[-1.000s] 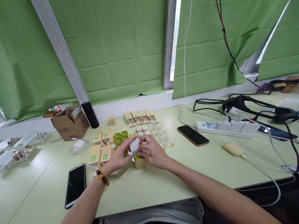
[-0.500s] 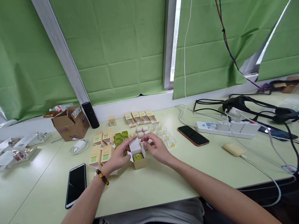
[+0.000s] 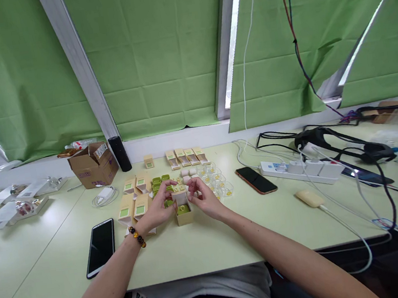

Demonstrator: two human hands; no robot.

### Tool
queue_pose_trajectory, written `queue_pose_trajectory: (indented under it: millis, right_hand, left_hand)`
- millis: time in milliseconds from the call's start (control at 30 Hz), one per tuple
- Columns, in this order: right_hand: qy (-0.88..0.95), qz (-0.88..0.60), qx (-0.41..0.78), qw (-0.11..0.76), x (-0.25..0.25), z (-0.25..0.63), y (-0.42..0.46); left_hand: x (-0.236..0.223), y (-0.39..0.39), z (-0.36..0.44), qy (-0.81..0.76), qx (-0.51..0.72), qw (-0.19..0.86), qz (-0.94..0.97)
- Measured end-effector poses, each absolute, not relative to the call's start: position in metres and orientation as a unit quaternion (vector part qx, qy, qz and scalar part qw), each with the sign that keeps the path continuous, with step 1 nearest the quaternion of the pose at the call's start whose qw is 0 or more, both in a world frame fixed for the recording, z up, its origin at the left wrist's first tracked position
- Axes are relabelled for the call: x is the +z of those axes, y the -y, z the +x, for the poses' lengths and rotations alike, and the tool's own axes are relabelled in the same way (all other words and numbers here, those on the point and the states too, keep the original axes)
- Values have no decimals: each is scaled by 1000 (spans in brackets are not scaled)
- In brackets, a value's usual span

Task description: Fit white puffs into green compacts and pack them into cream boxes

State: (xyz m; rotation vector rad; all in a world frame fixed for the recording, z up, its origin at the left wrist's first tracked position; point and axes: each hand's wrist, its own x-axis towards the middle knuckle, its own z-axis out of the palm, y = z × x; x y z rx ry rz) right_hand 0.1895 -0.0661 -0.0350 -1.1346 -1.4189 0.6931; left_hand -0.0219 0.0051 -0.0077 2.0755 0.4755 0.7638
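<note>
A small cream cardboard box (image 3: 184,219) stands before me with its lid raised and a green piece (image 3: 183,210) inside. On its left side my left hand (image 3: 157,210) grips it, fingers curled at the lid and side flap. My right hand (image 3: 206,200) pinches the right flap near the lid. Behind the box are green square cups (image 3: 161,180), small yellow pieces (image 3: 178,188), white cylindrical pieces (image 3: 188,172) and clear cups (image 3: 218,178) with yellow marks. Open cream boxes (image 3: 141,207) with green squares stand beside my left hand.
More cream boxes (image 3: 187,156) line the back of the table. Phones lie at left (image 3: 100,246) and right (image 3: 256,180). A brown carton (image 3: 94,166) and a black cylinder (image 3: 120,153) stand at the back left. At right are a power strip (image 3: 300,171), cables and a black headset (image 3: 316,142).
My right hand has left the green piece inside the box and moved to the right flap. The lid has tipped forward, toward me. My left hand stays at the left side.
</note>
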Motion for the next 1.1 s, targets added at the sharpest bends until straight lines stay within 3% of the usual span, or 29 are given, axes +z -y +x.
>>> queue_pose_trajectory:
  millis: [467, 733, 1100]
  right_hand:
    - [629, -501, 282, 522, -43, 181, 65]
    - [709, -473, 151, 500, -34, 183, 74]
    - [767, -405, 74, 493, -29, 186, 85]
  left_hand:
    - [-10, -2, -18, -200, 303, 327, 873]
    - [-5, 0, -19, -181, 307, 282, 891]
    - [12, 0, -29, -177, 269, 221, 920]
